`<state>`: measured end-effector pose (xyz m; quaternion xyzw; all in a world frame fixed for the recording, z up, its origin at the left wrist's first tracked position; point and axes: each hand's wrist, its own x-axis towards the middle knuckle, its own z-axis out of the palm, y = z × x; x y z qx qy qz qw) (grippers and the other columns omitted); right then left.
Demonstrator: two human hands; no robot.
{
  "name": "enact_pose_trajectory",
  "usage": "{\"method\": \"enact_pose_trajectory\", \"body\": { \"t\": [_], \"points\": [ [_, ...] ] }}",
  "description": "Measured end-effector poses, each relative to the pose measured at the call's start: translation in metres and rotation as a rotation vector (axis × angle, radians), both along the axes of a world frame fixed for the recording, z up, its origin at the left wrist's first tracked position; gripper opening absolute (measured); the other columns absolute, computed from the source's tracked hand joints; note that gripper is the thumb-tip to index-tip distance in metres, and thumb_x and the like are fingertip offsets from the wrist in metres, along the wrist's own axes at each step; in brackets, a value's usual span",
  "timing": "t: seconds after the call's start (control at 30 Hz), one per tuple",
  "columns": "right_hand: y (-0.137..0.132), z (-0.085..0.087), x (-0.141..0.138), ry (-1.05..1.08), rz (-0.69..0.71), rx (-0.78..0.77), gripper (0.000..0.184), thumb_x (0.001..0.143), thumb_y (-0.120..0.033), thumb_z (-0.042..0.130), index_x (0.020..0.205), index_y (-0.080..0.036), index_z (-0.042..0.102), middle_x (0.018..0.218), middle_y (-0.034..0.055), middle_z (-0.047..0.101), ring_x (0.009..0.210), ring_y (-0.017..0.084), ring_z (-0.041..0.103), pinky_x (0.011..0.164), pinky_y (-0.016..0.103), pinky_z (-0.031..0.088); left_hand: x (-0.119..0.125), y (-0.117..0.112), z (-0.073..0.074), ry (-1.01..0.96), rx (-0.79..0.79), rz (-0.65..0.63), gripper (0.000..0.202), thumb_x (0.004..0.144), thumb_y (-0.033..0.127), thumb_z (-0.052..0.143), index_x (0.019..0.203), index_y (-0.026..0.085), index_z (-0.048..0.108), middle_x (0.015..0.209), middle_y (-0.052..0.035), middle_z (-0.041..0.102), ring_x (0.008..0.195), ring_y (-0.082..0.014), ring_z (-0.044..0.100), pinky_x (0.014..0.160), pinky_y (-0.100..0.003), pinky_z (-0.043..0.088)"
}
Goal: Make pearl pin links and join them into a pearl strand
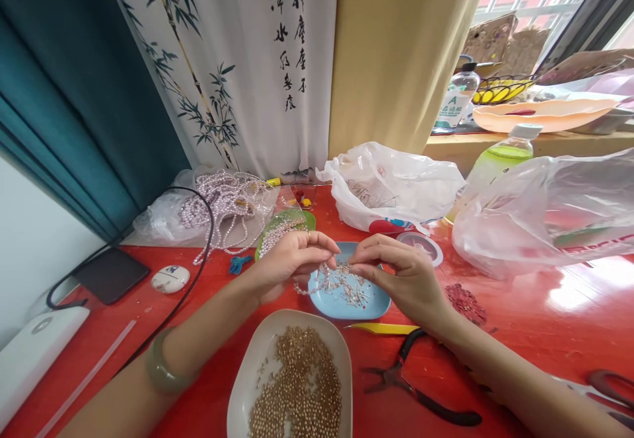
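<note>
A red desk (535, 332) spreads beneath a person's bare arms, backed by a white curtain (257, 81) printed with bamboo and dark brushed characters. Two translucent plastic bags stand at the far side, one (396, 180) beyond the hands and the other (535, 220) farther right. Nearest the person, a pale tray (247, 372) carries a heap of gold beads (297, 392); just beyond it, a smaller blue dish (327, 306) sits below the working hands. The left hand (292, 263) and right hand (409, 276) meet above the dish, fingertips close together but apart. Black-handled pliers (395, 376) lie right of the pale tray, under the right forearm's side of the desk, with yellow tweezers (386, 328) just above them, pointing left. A green bangle (166, 365) circles the left forearm. A short strand of clear, pinkish beads (310, 286) hangs from the left hand: its upper end is pinched between thumb and forefinger, and the rest curls below the fingers, over the dish's left rim. The right fingers (376, 253) press tip to tip near the strand's held end; anything between them is too small to tell. Slender metallic pins (351, 289) lie scattered in the dish, directly beneath both sets of fingers.
</note>
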<state>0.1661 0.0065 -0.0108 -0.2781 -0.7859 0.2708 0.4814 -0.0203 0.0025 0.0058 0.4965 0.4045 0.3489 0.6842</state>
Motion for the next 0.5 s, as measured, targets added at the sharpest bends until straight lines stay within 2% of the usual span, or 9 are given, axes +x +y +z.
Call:
{"method": "enact_pose_trajectory", "body": {
  "t": [0.2,0.5],
  "points": [
    [-0.007,0.0015,-0.0029,0.004,-0.016,0.041,0.004,0.07,-0.014,0.064,0.069,-0.018,0.064,0.07,0.0008,0.06,0.063,0.01,0.056,0.056,0.022,0.046,0.002,-0.0015,0.0007,-0.094,-0.056,-0.047,0.009,0.068,0.014,0.051,0.077,0.015,0.053,0.062,0.0029,0.051,0.04,-0.002,0.017,0.038,-0.021,0.005],
    [-0.008,0.0053,-0.0057,-0.004,0.002,0.069,0.008,0.07,-0.011,0.064,0.072,-0.019,0.065,0.07,0.0,0.061,0.063,0.009,0.057,0.057,0.021,0.048,0.0067,-0.0066,0.0028,0.006,0.01,-0.055,0.011,0.067,0.016,0.051,0.078,0.017,0.049,0.058,0.0039,0.054,0.039,-0.0029,0.021,0.038,-0.022,0.008]
  ]
}}
